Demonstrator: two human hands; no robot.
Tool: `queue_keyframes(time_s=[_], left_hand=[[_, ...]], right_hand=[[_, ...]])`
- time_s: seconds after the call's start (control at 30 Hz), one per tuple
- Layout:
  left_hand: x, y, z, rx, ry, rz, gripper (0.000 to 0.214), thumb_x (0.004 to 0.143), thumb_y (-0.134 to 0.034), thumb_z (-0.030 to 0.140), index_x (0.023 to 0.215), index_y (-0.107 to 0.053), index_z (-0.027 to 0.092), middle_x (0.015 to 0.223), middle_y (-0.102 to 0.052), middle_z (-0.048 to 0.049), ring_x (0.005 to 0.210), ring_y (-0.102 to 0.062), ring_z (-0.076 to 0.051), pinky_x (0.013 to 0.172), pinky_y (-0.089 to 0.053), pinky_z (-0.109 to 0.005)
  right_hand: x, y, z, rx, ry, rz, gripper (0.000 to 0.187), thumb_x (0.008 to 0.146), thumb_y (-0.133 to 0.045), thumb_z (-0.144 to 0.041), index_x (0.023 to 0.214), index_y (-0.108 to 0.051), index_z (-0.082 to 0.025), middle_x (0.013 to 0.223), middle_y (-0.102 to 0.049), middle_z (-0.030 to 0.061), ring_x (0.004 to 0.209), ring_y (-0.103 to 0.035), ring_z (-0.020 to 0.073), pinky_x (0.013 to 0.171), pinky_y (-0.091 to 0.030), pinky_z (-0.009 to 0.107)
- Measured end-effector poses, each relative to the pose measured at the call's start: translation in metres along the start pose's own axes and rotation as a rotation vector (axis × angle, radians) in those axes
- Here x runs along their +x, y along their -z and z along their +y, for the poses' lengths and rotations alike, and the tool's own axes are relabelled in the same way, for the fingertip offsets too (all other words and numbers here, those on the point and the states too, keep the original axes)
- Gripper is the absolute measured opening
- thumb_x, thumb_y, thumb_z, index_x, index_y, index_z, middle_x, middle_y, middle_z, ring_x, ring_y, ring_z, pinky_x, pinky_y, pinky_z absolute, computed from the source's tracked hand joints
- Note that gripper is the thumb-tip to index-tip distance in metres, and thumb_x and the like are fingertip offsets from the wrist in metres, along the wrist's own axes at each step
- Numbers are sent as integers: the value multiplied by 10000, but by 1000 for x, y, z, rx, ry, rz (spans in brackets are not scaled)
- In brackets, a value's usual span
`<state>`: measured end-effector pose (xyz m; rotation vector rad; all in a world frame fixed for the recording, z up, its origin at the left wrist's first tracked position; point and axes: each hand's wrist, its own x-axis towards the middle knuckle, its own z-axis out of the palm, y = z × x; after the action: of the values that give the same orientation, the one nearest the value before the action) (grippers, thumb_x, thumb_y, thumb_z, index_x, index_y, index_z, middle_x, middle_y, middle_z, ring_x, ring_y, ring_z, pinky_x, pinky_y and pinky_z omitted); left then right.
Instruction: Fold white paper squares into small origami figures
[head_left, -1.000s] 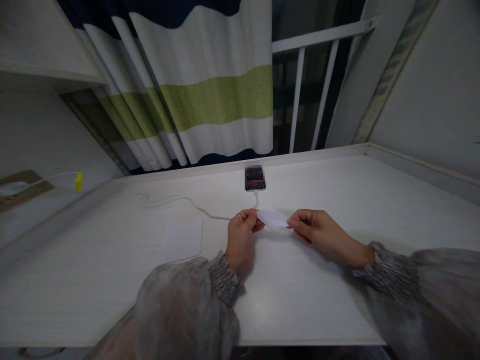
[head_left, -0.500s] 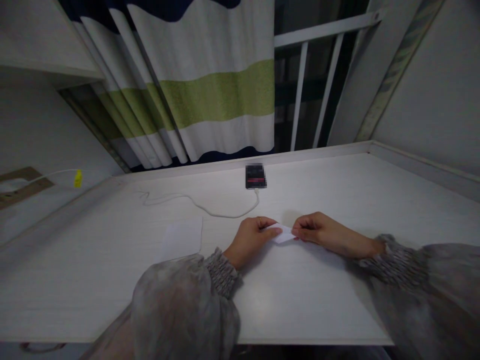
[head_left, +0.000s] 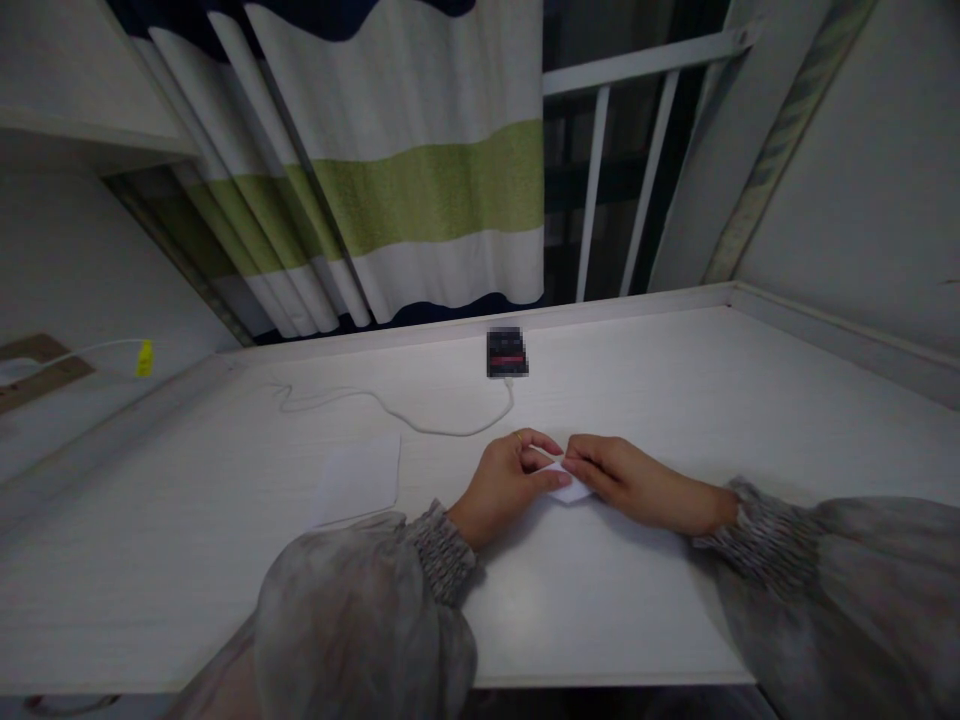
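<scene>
Folded paper (head_left: pixel 573 492), between my hands over the white desk (head_left: pixel 622 620): my left hand (head_left: pixel 508 480) pinches its left side, my right hand (head_left: pixel 626 482) its upper right; likely light, thin, easily creased, best held by the edges

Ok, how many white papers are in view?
2: one small piece held between the left hand and right hand, one sheet on the desk beyond the left sleeve. More could be hidden beneath sleeves.

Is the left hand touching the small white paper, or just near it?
Touching. The head view shows the thumb of the left hand lying across the small white paper.
</scene>
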<state>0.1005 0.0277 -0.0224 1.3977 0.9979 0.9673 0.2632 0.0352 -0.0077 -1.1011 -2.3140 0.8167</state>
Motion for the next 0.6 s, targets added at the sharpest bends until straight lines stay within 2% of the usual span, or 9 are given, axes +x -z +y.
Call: queue_keyframes(time_s=[0.1, 0.27, 0.5, 0.6], left_hand=[[1, 2, 0, -68, 23, 52, 309, 558, -704, 179, 765, -475, 165, 476, -560, 63, 405, -449, -61, 446, -295, -173], [2, 4, 2, -101, 22, 180, 365, 541, -712, 179, 724, -396, 176, 519, -592, 47, 451, -520, -81, 455, -334, -170], [4, 3, -4, -101, 11, 143, 370, 573, -688, 164, 716, -347, 184, 534, -582, 49, 459, -518, -74, 472, -348, -175], [4, 6, -9, -6, -14, 104, 305, 612, -650, 155, 704, -361, 180, 564, -569, 48, 494, -517, -78, 492, -353, -184]], right_hand=[[1, 3, 1, -19, -19, -13, 231, 824, -363, -292, 656, -471, -176, 609, -473, 6, 570, -423, 129, 535, -334, 244], [3, 12, 9, -14, -94, -28, 288, 818, -358, -367, 623, -457, -178, 579, -437, -10, 545, -395, 124, 501, -317, 237], [2, 15, 11, -112, -97, -50, 288, 832, -325, -332, 592, -398, -190, 557, -428, -10, 529, -395, 123, 507, -317, 242], [3, 16, 14, -150, -87, -78, 289, 839, -324, -319, 594, -405, -188, 559, -455, -3, 530, -413, 125, 514, -325, 241]])
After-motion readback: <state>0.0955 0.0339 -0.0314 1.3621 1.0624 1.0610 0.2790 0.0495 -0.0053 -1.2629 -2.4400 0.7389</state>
